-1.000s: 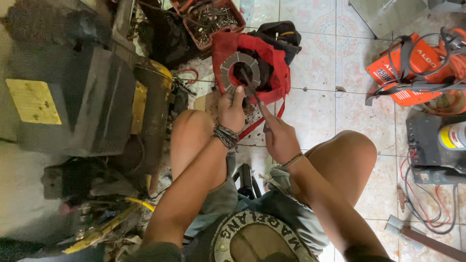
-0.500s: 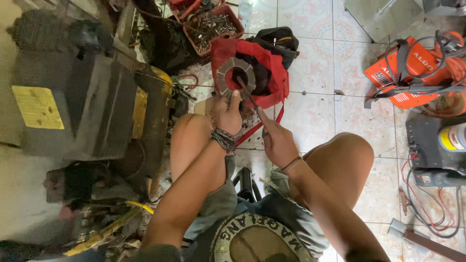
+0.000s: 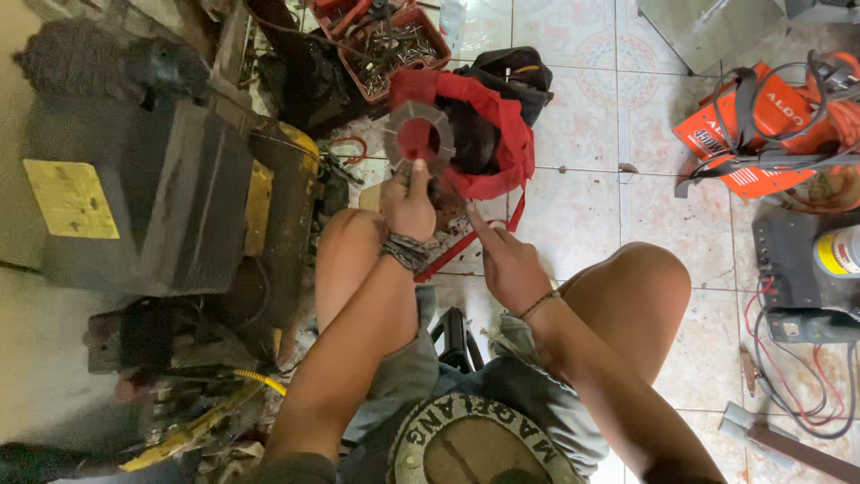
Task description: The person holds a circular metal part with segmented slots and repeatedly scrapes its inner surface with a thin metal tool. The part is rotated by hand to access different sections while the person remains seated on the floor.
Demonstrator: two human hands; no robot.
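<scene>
Left hand (image 3: 408, 204) clamped on the near edge of a grey slotted metal ring (image 3: 418, 137), held upright above the red cloth bag (image 3: 488, 134) on the tiled floor; right hand (image 3: 503, 260) closed around a thin dark tool, its tip hidden near the ring's lower edge; judged mid-work, ring not yet set down. Yellow rectangular label (image 3: 72, 199) on the dark machine, left; orange machine (image 3: 761, 125) with printed panel, far right; yellow-banded white can (image 3: 839, 253), right edge.
</scene>
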